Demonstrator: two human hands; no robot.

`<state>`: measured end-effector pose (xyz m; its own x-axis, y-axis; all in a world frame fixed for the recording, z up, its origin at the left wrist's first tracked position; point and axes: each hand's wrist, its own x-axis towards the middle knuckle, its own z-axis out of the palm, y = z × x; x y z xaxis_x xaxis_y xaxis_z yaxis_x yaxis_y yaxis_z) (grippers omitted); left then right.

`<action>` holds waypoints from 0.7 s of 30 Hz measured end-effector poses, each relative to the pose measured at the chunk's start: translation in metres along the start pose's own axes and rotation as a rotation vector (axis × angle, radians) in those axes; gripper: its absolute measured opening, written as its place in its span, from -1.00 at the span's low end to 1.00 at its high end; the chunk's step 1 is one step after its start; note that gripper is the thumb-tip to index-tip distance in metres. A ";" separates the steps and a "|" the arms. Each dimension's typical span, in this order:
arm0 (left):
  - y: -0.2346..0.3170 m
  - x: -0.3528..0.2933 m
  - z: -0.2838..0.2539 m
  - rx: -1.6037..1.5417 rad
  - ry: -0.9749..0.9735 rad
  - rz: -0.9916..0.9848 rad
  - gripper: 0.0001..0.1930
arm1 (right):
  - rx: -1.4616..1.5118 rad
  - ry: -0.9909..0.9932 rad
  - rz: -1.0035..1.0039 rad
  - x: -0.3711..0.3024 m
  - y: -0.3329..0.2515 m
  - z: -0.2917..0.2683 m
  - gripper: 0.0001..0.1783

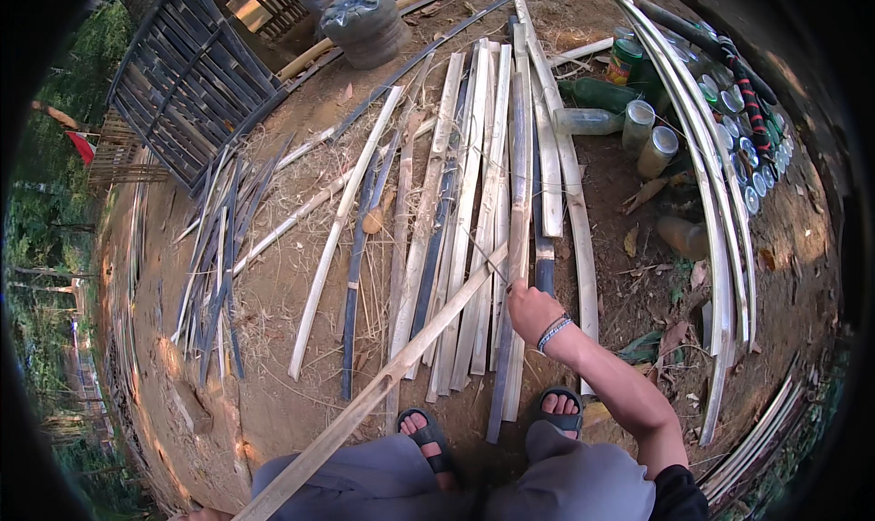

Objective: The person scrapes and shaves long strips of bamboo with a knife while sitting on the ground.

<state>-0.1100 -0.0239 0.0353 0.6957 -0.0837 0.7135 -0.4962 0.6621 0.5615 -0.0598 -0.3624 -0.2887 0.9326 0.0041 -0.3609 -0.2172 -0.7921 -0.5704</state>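
Bamboo strip (pixel 392 372) slants up-right from your left hand (pixel 210 515); grip out of frame, can't tell. Your right hand (pixel 533 313), nearer its far end, clenches a thin blade (pixel 482 252).

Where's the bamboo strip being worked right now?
In the head view, the bamboo strip slants from beside the left hand at the lower left edge, across the left leg, to just above-left of the right hand.
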 end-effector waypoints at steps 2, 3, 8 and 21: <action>0.001 -0.001 -0.005 0.027 0.019 0.012 -0.61 | 0.085 -0.060 -0.073 -0.038 -0.054 -0.022 -0.77; 0.005 -0.003 -0.008 0.066 0.025 0.020 -0.62 | 0.097 -0.125 -0.152 -0.055 -0.075 -0.025 -0.77; 0.001 -0.004 -0.017 0.037 0.014 0.028 -0.64 | -0.015 0.014 -0.038 -0.030 -0.023 -0.008 -0.75; -0.001 -0.003 -0.012 0.044 0.048 0.046 -0.69 | 0.019 -0.018 -0.125 -0.034 -0.053 -0.018 -0.77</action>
<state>-0.1054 -0.0152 0.0270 0.6954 -0.0173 0.7185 -0.5498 0.6310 0.5473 -0.0751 -0.3322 -0.2327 0.9475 0.1134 -0.2989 -0.1049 -0.7730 -0.6257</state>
